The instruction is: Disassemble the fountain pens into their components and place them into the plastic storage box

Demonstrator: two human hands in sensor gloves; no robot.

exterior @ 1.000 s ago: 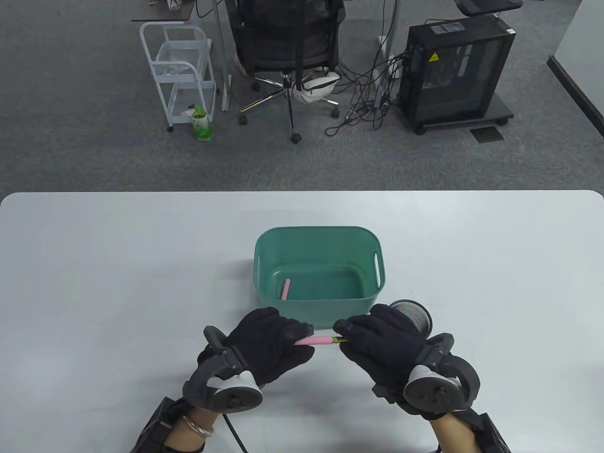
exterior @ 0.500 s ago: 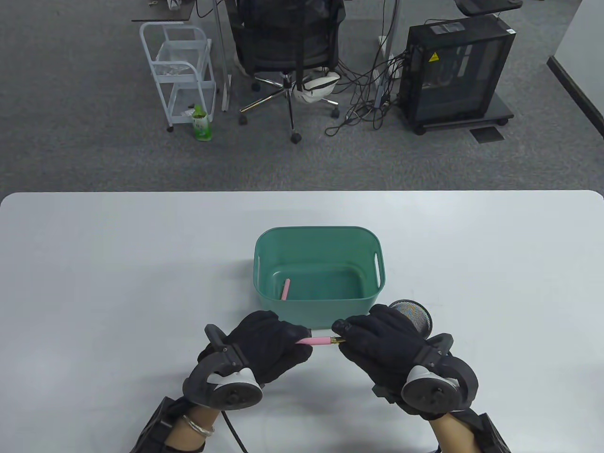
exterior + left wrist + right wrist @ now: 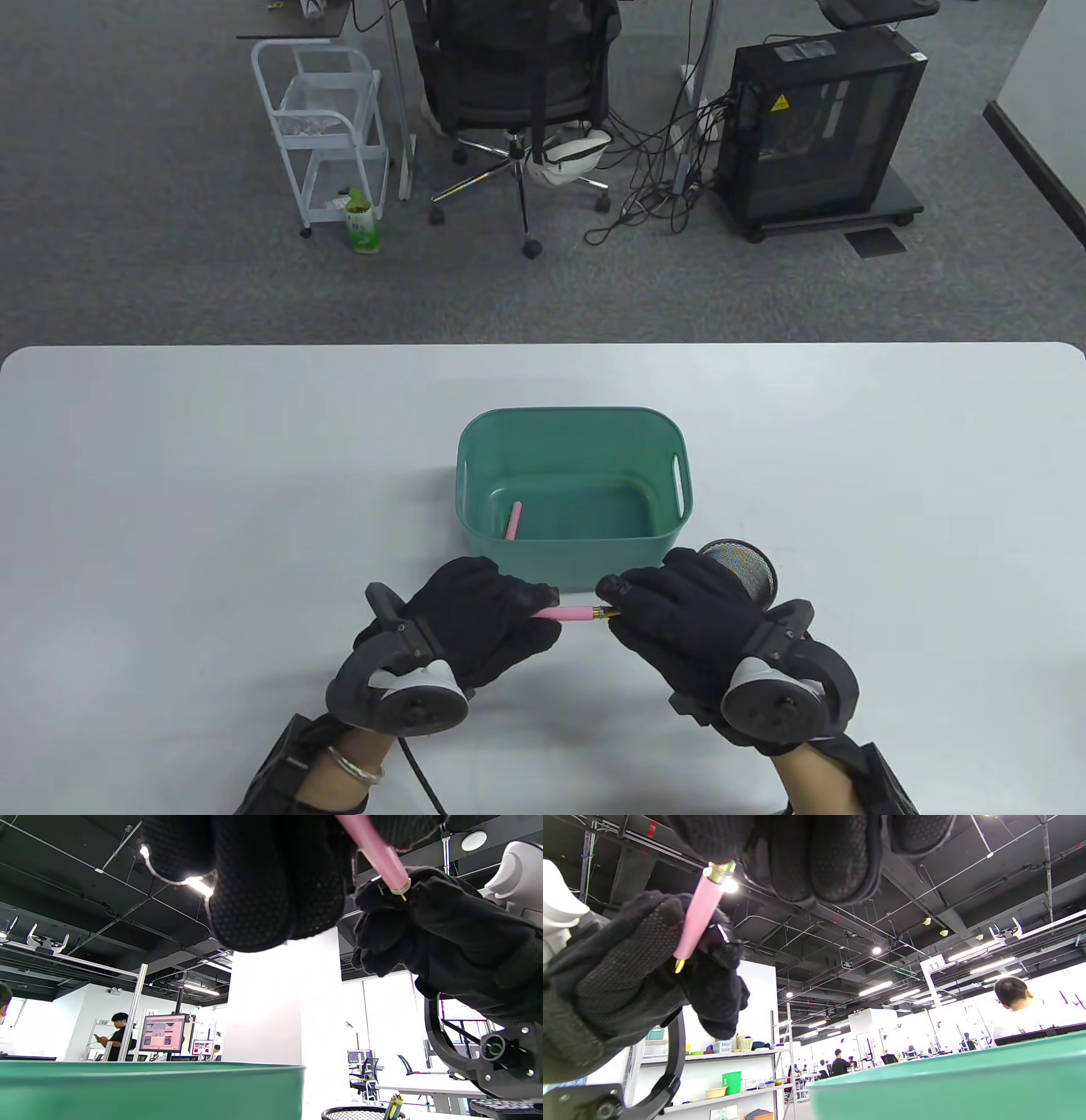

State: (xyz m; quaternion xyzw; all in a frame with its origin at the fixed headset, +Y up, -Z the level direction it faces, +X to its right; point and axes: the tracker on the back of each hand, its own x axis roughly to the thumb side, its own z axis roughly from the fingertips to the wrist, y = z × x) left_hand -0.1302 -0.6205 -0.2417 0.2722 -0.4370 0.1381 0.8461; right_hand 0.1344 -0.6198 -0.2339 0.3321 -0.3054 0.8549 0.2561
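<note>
The left hand [image 3: 484, 615] has its grip clamped on one end of a slim pink fountain pen barrel with a gold ring [image 3: 570, 612], while the right hand [image 3: 679, 615] has its grip pinched on the pen's gold end, so the pen spans level between the two grips above the white bench [image 3: 170, 509]. Just beyond both grips stands the teal plastic storage box with handle slots [image 3: 573, 422], a loose pink pen piece [image 3: 512, 519] lying on its floor. Beside the right grip, on its outer side, sits a black mesh pen cup [image 3: 745, 567].
</note>
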